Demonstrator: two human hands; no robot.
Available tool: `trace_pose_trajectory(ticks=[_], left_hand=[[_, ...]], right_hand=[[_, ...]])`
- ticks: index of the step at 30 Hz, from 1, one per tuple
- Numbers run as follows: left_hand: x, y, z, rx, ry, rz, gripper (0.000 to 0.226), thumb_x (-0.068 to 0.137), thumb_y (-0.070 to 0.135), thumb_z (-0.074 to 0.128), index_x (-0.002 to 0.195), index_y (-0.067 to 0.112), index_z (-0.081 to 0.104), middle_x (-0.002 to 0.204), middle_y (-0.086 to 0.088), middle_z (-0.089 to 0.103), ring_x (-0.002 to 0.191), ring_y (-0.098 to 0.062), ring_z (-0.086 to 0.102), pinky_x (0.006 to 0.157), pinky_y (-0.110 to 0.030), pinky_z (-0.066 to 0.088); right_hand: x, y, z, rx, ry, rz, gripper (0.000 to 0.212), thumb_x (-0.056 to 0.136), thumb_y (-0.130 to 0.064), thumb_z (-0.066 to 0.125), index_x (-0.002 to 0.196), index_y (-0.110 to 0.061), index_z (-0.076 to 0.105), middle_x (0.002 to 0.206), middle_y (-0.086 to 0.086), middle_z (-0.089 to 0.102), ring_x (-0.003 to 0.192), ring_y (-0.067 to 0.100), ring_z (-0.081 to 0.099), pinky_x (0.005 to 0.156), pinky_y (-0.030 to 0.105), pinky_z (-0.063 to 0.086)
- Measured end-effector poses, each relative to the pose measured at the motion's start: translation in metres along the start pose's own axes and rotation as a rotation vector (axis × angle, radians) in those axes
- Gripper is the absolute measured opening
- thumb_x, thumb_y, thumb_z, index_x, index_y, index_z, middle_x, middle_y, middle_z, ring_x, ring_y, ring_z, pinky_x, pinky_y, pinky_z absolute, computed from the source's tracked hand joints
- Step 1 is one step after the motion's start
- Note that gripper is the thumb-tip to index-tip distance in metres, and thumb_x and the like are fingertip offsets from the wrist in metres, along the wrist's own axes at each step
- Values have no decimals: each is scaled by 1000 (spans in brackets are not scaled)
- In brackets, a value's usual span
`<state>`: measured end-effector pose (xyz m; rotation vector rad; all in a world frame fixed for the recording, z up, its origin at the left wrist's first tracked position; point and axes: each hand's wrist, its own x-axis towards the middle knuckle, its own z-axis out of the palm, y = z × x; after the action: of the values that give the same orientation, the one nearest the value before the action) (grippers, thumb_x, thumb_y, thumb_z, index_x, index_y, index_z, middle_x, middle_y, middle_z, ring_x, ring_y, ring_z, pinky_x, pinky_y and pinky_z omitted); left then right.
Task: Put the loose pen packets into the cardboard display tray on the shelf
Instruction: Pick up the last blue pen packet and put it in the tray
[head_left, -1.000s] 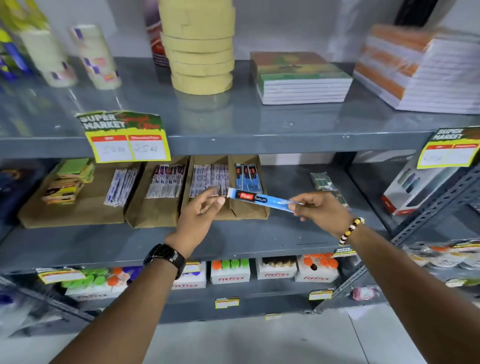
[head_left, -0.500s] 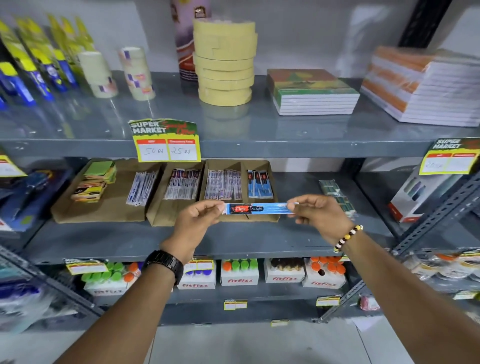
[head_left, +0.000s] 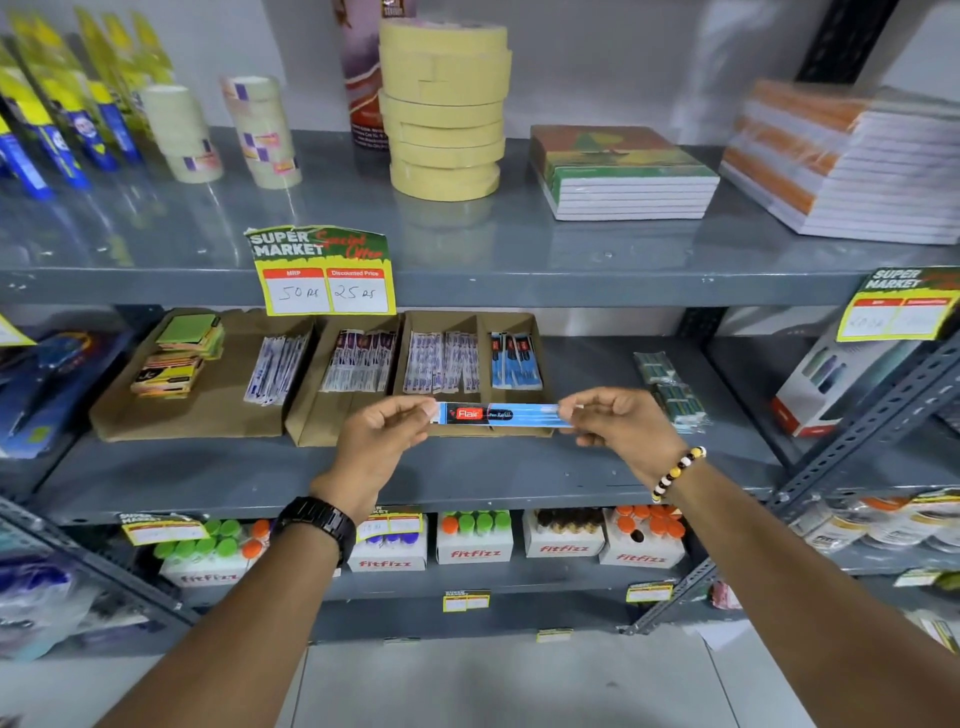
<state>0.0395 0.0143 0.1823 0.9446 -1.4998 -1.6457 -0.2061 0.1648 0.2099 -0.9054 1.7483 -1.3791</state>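
- The grey metal shelf (head_left: 519, 467) is smooth and slightly glossy, a flat painted sheet on slotted angle posts — it carries the stock at about chest height, where both arms reach it easily.
- The cardboard display tray (head_left: 400, 374) lies flat on that shelf, plain brown board folded into long narrow compartments; the dividers run front to back, so slim packets can lie lengthwise and keep apart by kind.
- Its right-hand compartment holds a small stack of blue packets (head_left: 516, 361) that look like the same kind as the one in hand, so I judge that slot to be where it is meant to go.
- The left hand (head_left: 379, 441) pinches the left end of the packet between thumb and fingertips; the right hand (head_left: 618, 428) pinches the right end the same way. Both are closed on it.
- The loose pen packet (head_left: 501, 415) — a thin, flat blue sleeve of glossy plastic with a red "Flair" label — is stretched level in the air just in front of the tray's front edge, not yet inside. Held by both ends it stays straight; such a floppy strip would probably sag otherwise.
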Motion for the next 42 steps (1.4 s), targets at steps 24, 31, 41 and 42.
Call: trace_pose_trajectory(ticks=[24, 31, 41, 42], left_hand=[[55, -171, 8, 1356, -197, 320, 68, 103, 48, 11, 146, 7, 43, 154, -13, 42, 145, -30, 35, 120, -49, 24], [57, -176, 11, 1425, -208, 321, 65, 103, 45, 11, 150, 8, 37, 158, -11, 35, 147, -30, 31, 118, -53, 25], [57, -178, 12, 1437, -175, 364, 58, 102, 39, 25, 146, 7, 44, 154, -13, 42, 143, -32, 38, 116, -53, 28], [57, -178, 12, 1441, -175, 362, 58, 102, 40, 25, 147, 7, 43, 154, -13, 42, 143, -31, 37, 116, -53, 28]], right_hand=[[103, 85, 14, 53, 287, 213, 21, 75, -5, 80, 88, 7, 69, 75, 19, 73, 51, 22, 64, 61, 34, 60], [162, 75, 39, 13, 305, 239, 14, 76, -8, 81, 80, -6, 67, 75, 11, 73, 69, 26, 73, 69, 36, 62], [187, 90, 50, -308, 314, 224, 24, 78, -9, 73, 58, -21, 66, 75, 5, 73, 73, 25, 74, 77, 39, 61], [186, 90, 49, -390, 312, 195, 23, 78, -10, 71, 58, -21, 68, 76, 5, 75, 75, 24, 74, 79, 39, 61]])
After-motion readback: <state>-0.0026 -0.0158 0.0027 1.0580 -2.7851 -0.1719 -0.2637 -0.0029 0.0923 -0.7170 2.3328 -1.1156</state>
